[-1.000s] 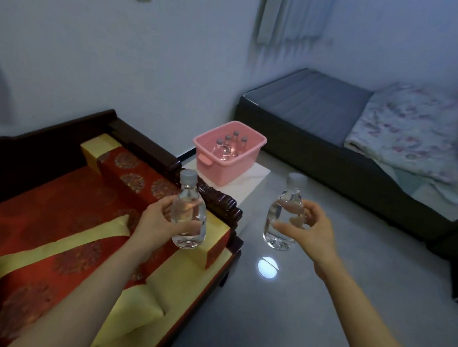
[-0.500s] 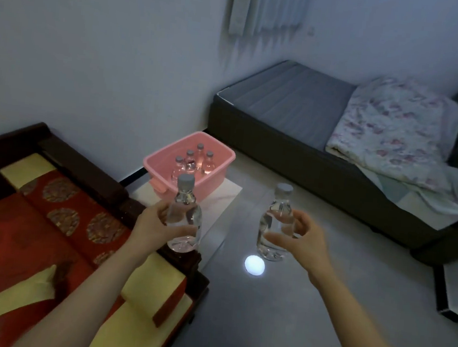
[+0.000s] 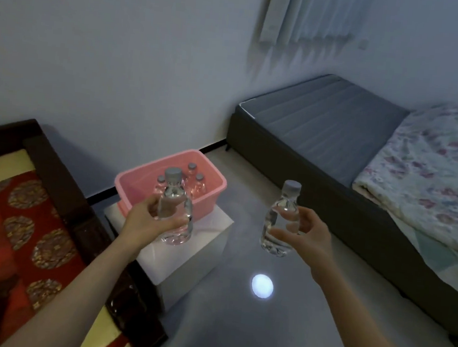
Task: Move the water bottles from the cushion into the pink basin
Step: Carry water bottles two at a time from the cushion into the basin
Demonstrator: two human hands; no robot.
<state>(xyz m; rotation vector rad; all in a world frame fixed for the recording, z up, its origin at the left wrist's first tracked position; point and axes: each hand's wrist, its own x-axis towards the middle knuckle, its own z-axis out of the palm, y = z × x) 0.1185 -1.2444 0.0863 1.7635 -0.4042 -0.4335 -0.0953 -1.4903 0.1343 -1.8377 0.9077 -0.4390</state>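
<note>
My left hand [image 3: 147,220] grips a clear water bottle [image 3: 176,204] upright, right in front of the pink basin [image 3: 137,185]. My right hand [image 3: 304,236] holds a second clear bottle [image 3: 281,217] upright over the grey floor, to the right of the basin. The basin stands on a white block [image 3: 186,256], and three capped bottles [image 3: 197,183] stand inside it. The red and gold cushion [image 3: 20,237] lies at the lower left on a dark wooden bench; no bottles show on it.
A low bed [image 3: 324,126] with a grey mattress and a floral quilt [image 3: 440,171] runs along the right. The bench's dark wooden armrest [image 3: 61,185] lies between cushion and block. A light spot [image 3: 262,285] reflects on the grey floor. A curtain [image 3: 316,14] hangs above.
The view has swung right and closer to the basin. Both hands have carried their bottles away from the cushion, and the left bottle now overlaps the basin's front.
</note>
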